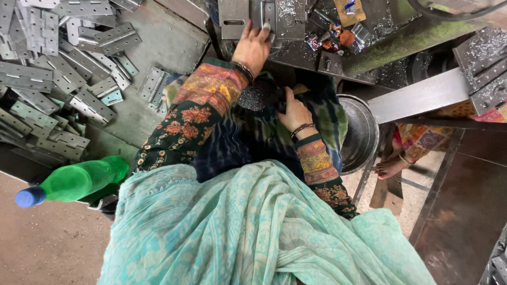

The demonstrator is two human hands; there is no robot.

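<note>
Head view: left hand (252, 46) stretched forward, palm down, fingers pressing flat metal hinge (262, 16) on machine bed (338, 58); grip flat, not closed round it. Hinge lies ahead of hand, long axis across view. Right hand (296, 112) low in lap, curled; contents hidden, cannot tell. Left hand nearer hinge. Hinge pile (58, 79) far left on counter (169, 47); green bottle (79, 181) beside.

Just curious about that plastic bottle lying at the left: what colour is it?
The bottle is bright green with a blue cap, seen clearly in the head view.
</note>
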